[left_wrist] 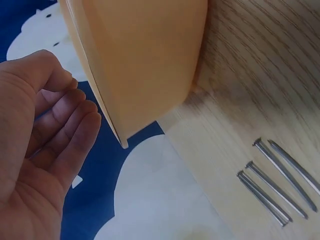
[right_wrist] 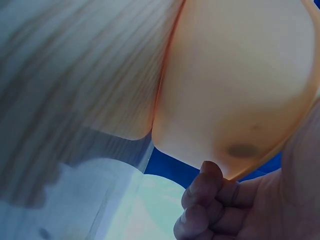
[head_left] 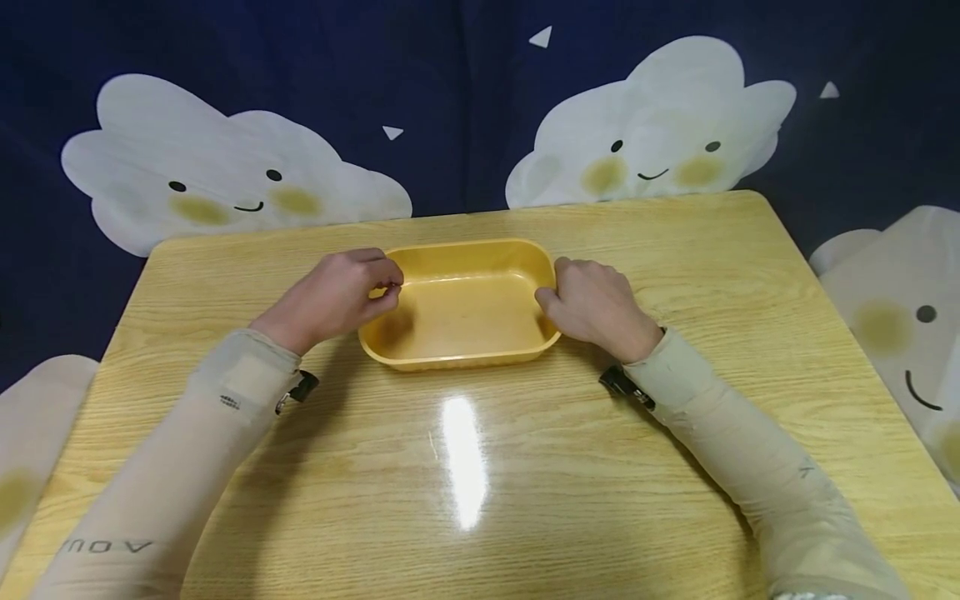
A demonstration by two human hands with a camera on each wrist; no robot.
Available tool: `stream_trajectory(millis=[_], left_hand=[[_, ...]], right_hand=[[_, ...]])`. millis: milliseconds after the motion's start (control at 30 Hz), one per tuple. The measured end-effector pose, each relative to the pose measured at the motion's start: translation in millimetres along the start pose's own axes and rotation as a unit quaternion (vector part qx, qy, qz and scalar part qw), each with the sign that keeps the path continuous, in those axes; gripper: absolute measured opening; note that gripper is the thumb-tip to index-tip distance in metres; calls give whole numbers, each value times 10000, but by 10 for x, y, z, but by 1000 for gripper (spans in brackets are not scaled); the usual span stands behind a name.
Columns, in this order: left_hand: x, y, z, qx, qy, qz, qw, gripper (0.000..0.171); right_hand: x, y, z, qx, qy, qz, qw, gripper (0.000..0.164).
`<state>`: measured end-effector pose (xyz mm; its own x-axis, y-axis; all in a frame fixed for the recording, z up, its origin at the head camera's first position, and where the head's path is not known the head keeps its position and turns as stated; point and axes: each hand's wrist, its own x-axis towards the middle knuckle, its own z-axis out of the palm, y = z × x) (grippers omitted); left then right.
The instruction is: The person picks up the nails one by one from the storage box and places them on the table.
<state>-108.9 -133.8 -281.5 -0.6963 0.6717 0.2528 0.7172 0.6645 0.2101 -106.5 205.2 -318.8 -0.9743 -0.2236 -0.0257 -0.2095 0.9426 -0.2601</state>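
A yellow plastic tray (head_left: 465, 317) with rounded corners and raised sides stands on the table; its visible inside holds nothing. My right hand (head_left: 592, 304) grips its right end, the thumb over the rim and the fingers outside. At the left end is my left hand (head_left: 333, 296), its fingers loosely bent. The left wrist view shows a gap between this hand and the tray's rim, with nothing visible in the fingers. Several metal nails (left_wrist: 280, 180) lie on the table in that view, left of the tray; the head view does not show them.
The wooden table (head_left: 465, 517) has a bright light reflection near its middle. Behind it hangs a dark blue cloth (head_left: 457, 108) printed with smiling clouds. Straps with small black devices (head_left: 628, 388) sit at both wrists.
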Motion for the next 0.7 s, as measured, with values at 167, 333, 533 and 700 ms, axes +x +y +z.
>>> stream_trajectory(millis=[167, 333, 533, 700], left_hand=[[34, 49, 6, -67, -105, 55, 9999, 9], [72, 104, 46, -130, -228, 137, 9996, 7], [101, 158, 119, -134, -273, 299, 9991, 7], [117, 188, 179, -193, -382, 383, 9983, 8]], right_hand=[[2, -4, -11, 3, 2, 2, 10000, 29], [1, -6, -13, 8, 3, 5, 10000, 29], [-2, -5, -2, -17, 4, 2, 10000, 29], [-6, -5, 5, -30, 47, -28, 10000, 29]])
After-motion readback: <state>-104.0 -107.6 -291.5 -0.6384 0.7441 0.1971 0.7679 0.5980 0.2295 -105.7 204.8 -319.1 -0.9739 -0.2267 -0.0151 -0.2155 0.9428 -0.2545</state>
